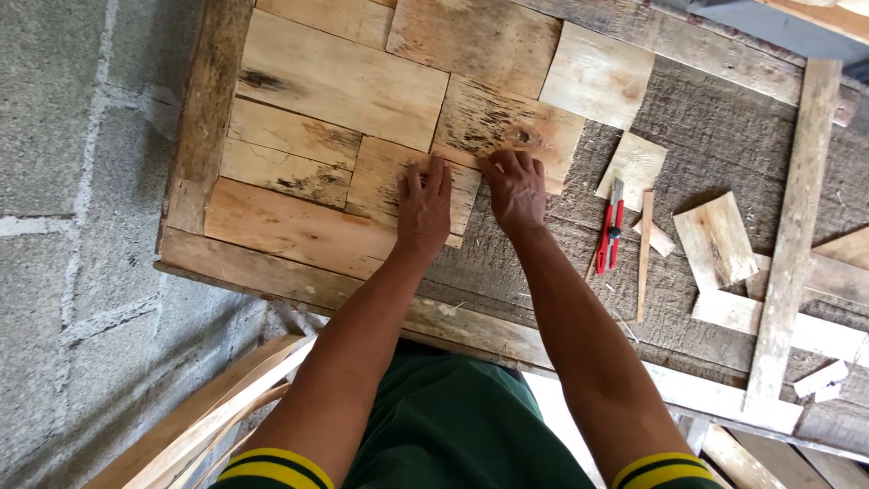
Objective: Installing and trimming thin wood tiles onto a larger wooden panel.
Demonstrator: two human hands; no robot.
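Note:
My left hand (424,208) lies flat, fingers together, on a small wood piece (380,181) fitted among several pale wood pieces laid like a mosaic on a framed board. My right hand (516,188) presses beside it, fingertips on the edge of a darker weathered piece (502,122) where the two pieces meet. Neither hand grips anything. The bare part of the board (724,136) is rough grey-brown and lies to the right of my hands.
A red utility knife (610,231) lies right of my right hand, next to a thin wood strip (644,254). Loose offcuts (715,240) and long slats (797,226) lie further right. A concrete block wall (72,226) is at left; bent wood strips (208,417) lean below.

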